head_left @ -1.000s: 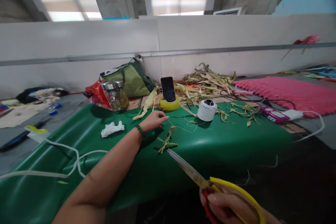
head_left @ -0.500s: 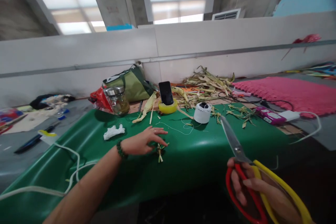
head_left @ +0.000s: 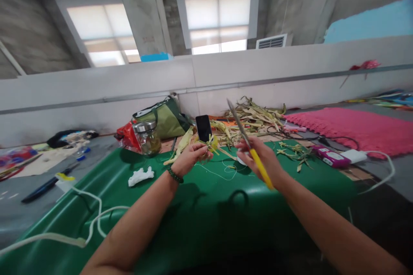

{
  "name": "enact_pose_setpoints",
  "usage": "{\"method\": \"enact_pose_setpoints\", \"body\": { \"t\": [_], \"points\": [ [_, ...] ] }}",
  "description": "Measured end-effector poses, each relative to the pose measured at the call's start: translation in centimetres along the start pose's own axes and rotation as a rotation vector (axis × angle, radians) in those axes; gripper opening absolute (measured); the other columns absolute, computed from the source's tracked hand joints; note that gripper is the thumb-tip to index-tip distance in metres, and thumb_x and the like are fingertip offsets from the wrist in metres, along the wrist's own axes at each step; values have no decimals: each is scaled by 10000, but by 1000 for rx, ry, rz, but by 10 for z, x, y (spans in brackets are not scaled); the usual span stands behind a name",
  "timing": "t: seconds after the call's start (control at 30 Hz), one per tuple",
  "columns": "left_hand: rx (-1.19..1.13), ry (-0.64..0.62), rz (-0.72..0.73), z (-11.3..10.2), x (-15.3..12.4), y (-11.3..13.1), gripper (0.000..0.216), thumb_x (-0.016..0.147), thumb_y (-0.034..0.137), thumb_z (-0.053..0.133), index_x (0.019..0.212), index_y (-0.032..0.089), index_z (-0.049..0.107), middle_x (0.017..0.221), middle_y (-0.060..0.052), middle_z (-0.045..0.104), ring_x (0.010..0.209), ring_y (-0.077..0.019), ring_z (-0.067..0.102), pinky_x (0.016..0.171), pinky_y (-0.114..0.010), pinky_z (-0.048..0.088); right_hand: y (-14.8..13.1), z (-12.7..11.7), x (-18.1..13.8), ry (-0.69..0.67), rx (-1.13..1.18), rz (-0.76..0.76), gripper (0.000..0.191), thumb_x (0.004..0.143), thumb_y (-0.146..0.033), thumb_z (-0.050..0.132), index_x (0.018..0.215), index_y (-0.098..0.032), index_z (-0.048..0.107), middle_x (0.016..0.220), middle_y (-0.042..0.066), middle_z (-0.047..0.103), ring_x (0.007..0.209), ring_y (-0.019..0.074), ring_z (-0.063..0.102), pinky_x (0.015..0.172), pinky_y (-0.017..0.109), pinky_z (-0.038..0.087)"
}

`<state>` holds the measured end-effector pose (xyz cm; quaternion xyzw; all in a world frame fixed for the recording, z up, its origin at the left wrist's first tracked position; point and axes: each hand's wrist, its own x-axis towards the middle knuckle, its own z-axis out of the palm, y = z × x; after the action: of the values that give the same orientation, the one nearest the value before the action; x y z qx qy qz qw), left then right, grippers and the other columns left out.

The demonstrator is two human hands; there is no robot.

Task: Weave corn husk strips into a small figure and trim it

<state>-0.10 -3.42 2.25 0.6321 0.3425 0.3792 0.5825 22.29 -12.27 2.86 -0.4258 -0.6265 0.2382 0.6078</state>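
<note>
My left hand [head_left: 190,157] is raised above the green mat [head_left: 200,219] and pinches a small woven straw piece [head_left: 211,142] between its fingertips. My right hand [head_left: 260,160] is closed round the yellow-handled scissors [head_left: 247,142], whose blades point up and away, just right of the straw piece. A black phone [head_left: 203,128] stands behind my left hand. White thread [head_left: 222,167] lies loose on the mat under both hands.
A glass jar [head_left: 147,138], a green bag [head_left: 164,116] and a red packet sit at the back left. Dry husks [head_left: 254,114] pile up at the back. A pink mat [head_left: 351,122], a purple device [head_left: 327,157], a white tissue [head_left: 140,176] and a white cable [head_left: 80,223] lie around.
My left hand picked the straw piece up off the mat and lifted it. My right hand swung the scissors up from low right to beside it. The view tilted upward.
</note>
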Motion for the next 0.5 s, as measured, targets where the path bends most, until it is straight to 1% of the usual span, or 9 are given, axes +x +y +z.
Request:
{"method": "enact_pose_setpoints", "body": {
  "t": [0.03, 0.1, 0.13, 0.2, 0.27, 0.3, 0.37, 0.43, 0.5],
  "points": [
    [-29, -15, 1, 2, 6, -1, 403, 644, 482, 779, 782, 142, 612, 723, -43, 679, 640, -127, 588, 620, -247, 411, 6, 9, 23, 6, -28, -45, 350, 644, -315, 771, 918, -240, 567, 818, 16, 655, 715, 186, 612, 678, 340, 506],
    [-38, -29, 26, 0, 15, -6, 435, 618, 505, 792, 771, 141, 610, 687, -32, 668, 617, -120, 572, 610, -247, 403, 18, 29, 60, -60, -35, -63, 398, 591, -327, 795, 889, -228, 550, 799, 7, 647, 705, 178, 612, 673, 334, 511],
    [-29, -25, 53, -2, 17, -11, 440, 617, 513, 791, 767, 138, 617, 676, -31, 665, 608, -115, 560, 605, -246, 397, 24, 39, 74, -110, -12, -21, 402, 586, -335, 794, 874, -221, 538, 766, -2, 636, 683, 169, 613, 650, 320, 511],
    [-7, -26, 86, -9, 20, -20, 437, 642, 523, 771, 782, 133, 633, 660, -29, 656, 601, -113, 546, 592, -248, 388, 37, 56, 88, -218, 46, 83, 393, 591, -346, 784, 856, -213, 526, 704, -24, 615, 624, 141, 595, 571, 272, 491],
    [-5, -42, 65, -14, 19, -27, 438, 665, 526, 753, 824, 133, 643, 633, -19, 638, 586, -117, 540, 575, -254, 386, 47, 68, 91, -288, 109, 162, 380, 610, -337, 765, 877, -205, 530, 676, -40, 600, 560, 108, 556, 499, 231, 450],
    [-17, -50, 41, -15, 19, -29, 443, 666, 524, 753, 846, 135, 643, 619, -10, 627, 578, -120, 540, 573, -257, 392, 51, 72, 89, -305, 135, 176, 372, 617, -322, 756, 892, -200, 537, 670, -47, 591, 540, 95, 536, 480, 219, 435],
    [-55, -47, 10, -13, 18, -31, 452, 648, 507, 773, 878, 143, 639, 612, 10, 612, 580, -122, 552, 597, -264, 419, 56, 74, 83, -302, 177, 164, 360, 614, -289, 744, 897, -193, 544, 646, -65, 558, 525, 80, 505, 468, 206, 423],
    [-112, -3, 29, -8, 18, -31, 458, 633, 509, 787, 879, 158, 623, 646, 19, 622, 627, -133, 587, 665, -278, 459, 57, 75, 76, -296, 208, 134, 330, 627, -267, 721, 893, -194, 541, 631, -78, 525, 530, 75, 496, 476, 199, 423],
    [-100, -5, 56, -3, 18, -30, 464, 618, 513, 800, 859, 166, 609, 667, 14, 643, 642, -138, 612, 686, -282, 472, 55, 73, 71, -290, 212, 123, 295, 658, -259, 688, 899, -198, 530, 625, -82, 512, 513, 70, 483, 464, 196, 405]
  ]
}}
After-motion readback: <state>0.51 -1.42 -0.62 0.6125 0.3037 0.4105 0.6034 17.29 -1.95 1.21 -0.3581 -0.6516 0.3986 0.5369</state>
